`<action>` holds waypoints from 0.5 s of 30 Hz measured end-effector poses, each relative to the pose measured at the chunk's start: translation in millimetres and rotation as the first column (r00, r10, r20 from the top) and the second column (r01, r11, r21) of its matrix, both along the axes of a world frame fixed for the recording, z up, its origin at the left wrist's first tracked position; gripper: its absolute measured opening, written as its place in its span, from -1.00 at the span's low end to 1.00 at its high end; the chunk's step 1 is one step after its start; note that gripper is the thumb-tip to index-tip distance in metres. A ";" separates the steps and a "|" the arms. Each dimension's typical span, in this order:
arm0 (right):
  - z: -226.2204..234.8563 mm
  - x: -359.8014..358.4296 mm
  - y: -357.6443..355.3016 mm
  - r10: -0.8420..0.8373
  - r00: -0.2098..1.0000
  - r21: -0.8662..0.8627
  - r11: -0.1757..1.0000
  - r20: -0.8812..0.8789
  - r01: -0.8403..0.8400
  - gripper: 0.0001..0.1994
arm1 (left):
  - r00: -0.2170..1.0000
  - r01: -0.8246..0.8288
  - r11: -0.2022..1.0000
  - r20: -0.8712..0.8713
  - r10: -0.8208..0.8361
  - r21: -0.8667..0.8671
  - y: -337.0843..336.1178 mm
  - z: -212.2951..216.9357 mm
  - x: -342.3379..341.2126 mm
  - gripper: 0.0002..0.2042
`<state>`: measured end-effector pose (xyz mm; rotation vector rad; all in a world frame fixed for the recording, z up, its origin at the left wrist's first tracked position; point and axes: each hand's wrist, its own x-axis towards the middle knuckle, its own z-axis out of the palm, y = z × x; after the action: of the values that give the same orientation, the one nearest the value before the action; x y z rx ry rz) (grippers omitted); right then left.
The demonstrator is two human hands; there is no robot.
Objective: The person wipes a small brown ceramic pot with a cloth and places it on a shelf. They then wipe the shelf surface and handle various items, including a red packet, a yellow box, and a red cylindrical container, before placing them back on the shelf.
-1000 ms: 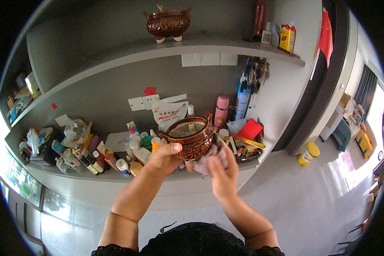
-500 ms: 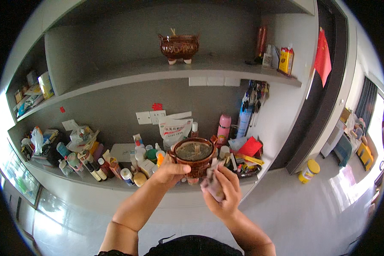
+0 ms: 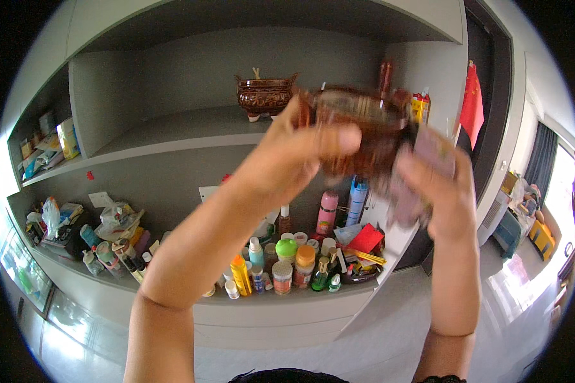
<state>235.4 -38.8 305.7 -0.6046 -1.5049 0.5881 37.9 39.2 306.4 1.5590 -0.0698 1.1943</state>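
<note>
Both my hands are raised high in front of the upper shelf. My left hand (image 3: 297, 156) grips the left side of a brown ornate pot (image 3: 358, 127), which is motion-blurred. My right hand (image 3: 437, 191) holds a greyish cloth (image 3: 421, 185) against the pot's right side. A second, similar brown pot (image 3: 265, 96) with short feet stands on the upper shelf (image 3: 166, 137), just left of the held one.
The lower shelf (image 3: 281, 303) is crowded with bottles, jars and tubes, a pink bottle (image 3: 327, 212) and red packet (image 3: 366, 240) among them. Yellow cartons (image 3: 418, 107) stand at the upper shelf's right end. A red flag (image 3: 471, 105) hangs on the right wall. Glossy floor below.
Both hands have lifted the brown pot and cloth from lower-shelf height up to the upper shelf's level, close to the camera. The view has tilted upward.
</note>
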 end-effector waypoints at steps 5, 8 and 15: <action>60.2 23.9 55.9 0.022 0.993 0.085 0.996 0.116 -0.032 -0.67 | 0.933 -0.311 0.945 -0.155 0.324 0.103 63.0 54.7 6.8 -0.32; 68.1 40.1 90.9 0.004 0.984 0.036 0.999 0.180 -0.010 -0.65 | 0.939 -0.306 0.949 -0.144 0.313 0.071 91.2 60.3 16.4 -0.36; 77.3 55.6 159.7 -0.042 0.935 -0.092 0.993 0.352 0.079 -0.66 | 0.907 -0.373 0.926 -0.234 0.351 -0.055 127.9 68.1 20.3 -0.44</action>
<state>291.0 120.9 383.0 -0.8692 -1.7889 0.5325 58.2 167.1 374.5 1.6507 0.4384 1.2776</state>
